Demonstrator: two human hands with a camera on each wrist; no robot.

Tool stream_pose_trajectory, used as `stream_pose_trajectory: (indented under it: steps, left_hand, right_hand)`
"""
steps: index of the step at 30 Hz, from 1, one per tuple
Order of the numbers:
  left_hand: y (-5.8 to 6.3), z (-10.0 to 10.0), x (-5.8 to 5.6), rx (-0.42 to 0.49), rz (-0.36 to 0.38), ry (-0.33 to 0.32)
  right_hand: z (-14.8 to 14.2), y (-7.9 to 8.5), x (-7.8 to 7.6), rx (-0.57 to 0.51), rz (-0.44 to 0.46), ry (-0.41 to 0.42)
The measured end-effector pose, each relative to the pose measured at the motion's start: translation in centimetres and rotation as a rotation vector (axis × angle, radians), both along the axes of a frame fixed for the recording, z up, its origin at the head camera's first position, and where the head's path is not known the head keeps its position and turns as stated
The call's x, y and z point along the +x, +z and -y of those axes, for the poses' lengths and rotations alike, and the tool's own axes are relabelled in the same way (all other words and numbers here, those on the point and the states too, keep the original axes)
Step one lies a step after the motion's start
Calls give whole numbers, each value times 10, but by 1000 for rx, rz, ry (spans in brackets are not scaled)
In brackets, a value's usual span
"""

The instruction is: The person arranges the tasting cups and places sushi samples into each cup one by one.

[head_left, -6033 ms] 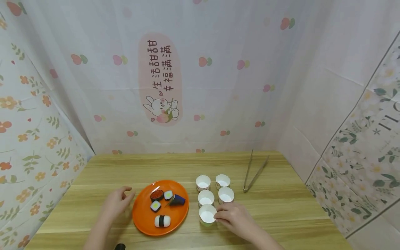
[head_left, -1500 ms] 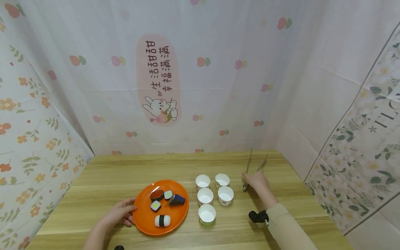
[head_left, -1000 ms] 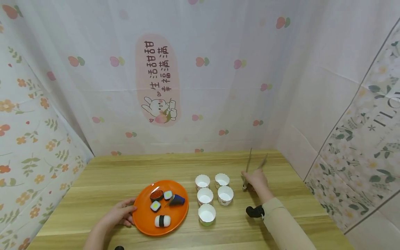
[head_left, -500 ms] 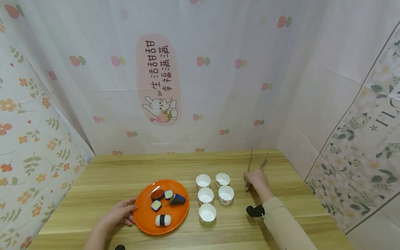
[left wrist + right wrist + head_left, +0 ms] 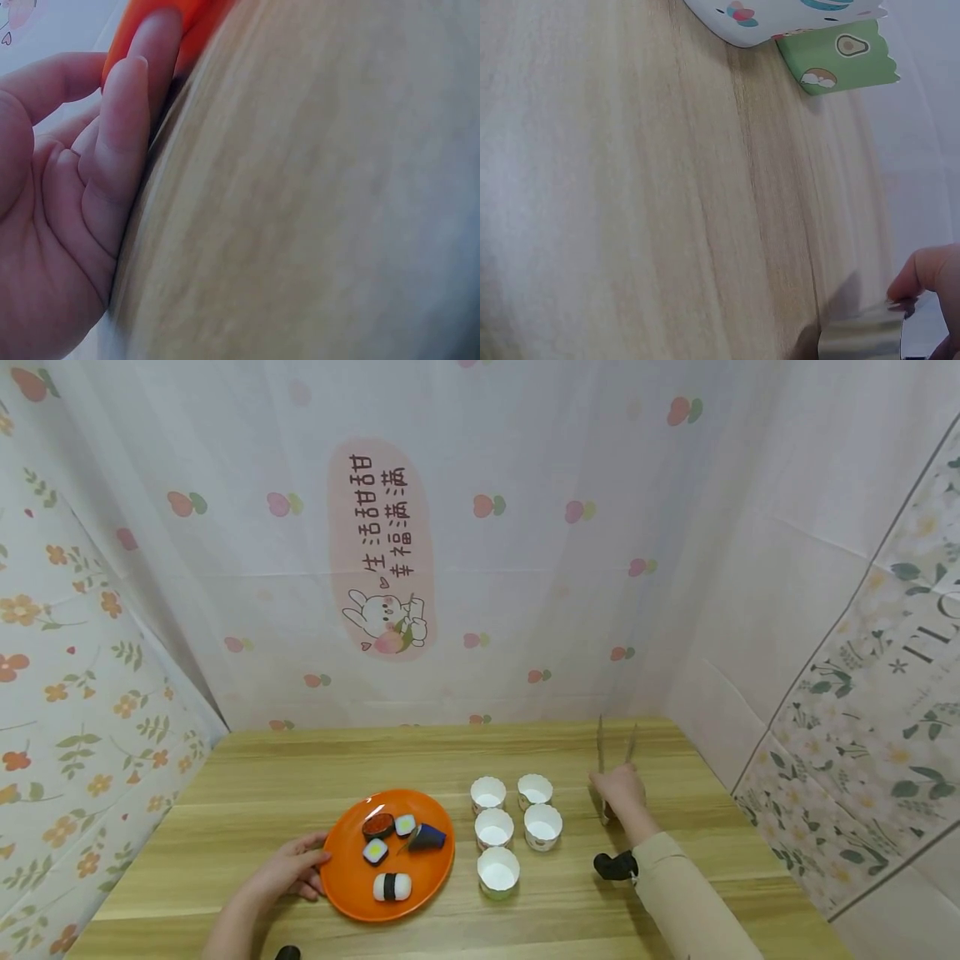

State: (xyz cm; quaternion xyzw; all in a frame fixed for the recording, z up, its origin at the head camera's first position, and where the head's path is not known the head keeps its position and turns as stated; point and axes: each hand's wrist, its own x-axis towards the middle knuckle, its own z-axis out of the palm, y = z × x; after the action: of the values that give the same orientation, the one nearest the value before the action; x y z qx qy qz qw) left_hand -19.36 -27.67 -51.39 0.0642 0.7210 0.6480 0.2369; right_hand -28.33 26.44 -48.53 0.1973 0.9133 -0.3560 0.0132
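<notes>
High head view, wrist close-ups, shared table [image 5: 300, 762]

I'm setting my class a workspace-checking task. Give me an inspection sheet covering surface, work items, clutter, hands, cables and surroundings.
Surface: light-brown wood-grain tabletop, no spill seen.
Job's things: round orange plate bearing five sushi pieces; five scalloped, white-lined paper cups, upright, nothing visible inside; V-shaped silver metal tongs.
Clutter: nothing seen beyond two small black rounded parts, one beside each arm.
Hands: left hand holds the plate's rim; right hand grips the tongs near their joined end.
Cables: nothing seen.
Surroundings: white printed cloth behind, white orange-flowered cloth left, pale floral cloth right.
</notes>
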Motion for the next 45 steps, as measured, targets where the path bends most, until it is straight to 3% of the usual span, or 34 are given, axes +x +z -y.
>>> stream_pose_trajectory:
  steps: [8, 19, 26, 39, 45]
  left_hand:
    - [0, 0, 1, -3, 3, 3]
    - [-2, 0, 1, 6, 5, 10]
    - [-1, -1, 1, -11, 11, 22]
    - [1, -2, 1, -32, 3, 27]
    - [-1, 0, 0, -24, 6, 24]
  right_hand:
    - [-1, 1, 1, -14, -17, 17]
    - [-7, -5, 2, -125, -62, 6]
    - [-12, -4, 7, -58, -63, -13]
    - [-16, -1, 11, 92, -204, 45]
    - [-12, 6, 14, 111, -256, 84]
